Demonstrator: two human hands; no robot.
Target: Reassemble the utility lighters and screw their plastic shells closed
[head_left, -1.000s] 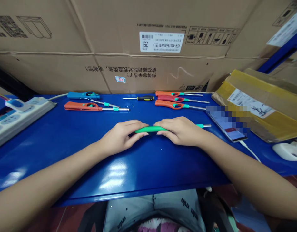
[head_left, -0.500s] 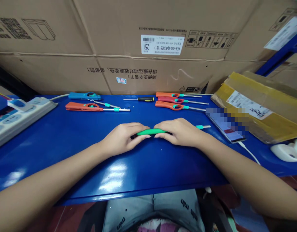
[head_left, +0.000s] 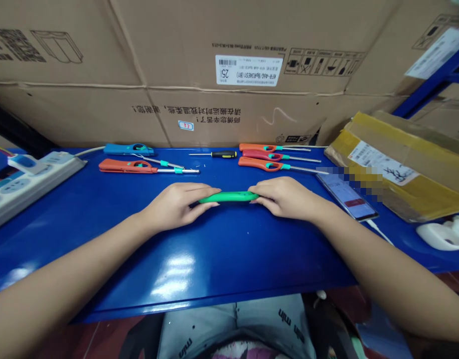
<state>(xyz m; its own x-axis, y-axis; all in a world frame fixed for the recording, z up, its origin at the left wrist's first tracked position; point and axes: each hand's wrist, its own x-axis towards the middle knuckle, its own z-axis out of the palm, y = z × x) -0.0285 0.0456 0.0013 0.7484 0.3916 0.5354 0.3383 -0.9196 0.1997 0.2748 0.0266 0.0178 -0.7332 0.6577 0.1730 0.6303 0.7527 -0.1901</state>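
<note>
Handle (head_left: 229,197) between fingers (head_left: 201,190), screwdriver (head_left: 224,154) behind, phone (head_left: 355,205) right

A single head-worn camera looks from above the person's lap (head_left: 264,319), facing forward and down across the desk (head_left: 229,249). It is near enough that both forearms run in from the lower corners, with the left hand (head_left: 179,205) and right hand (head_left: 283,199) about mid-frame; upright printed cardboard (head_left: 169,45) fills the top.

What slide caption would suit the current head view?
Left hand and right hand hold a green stick lighter; a black-and-yellow screwdriver lies farther back on the blue tabletop.
</note>
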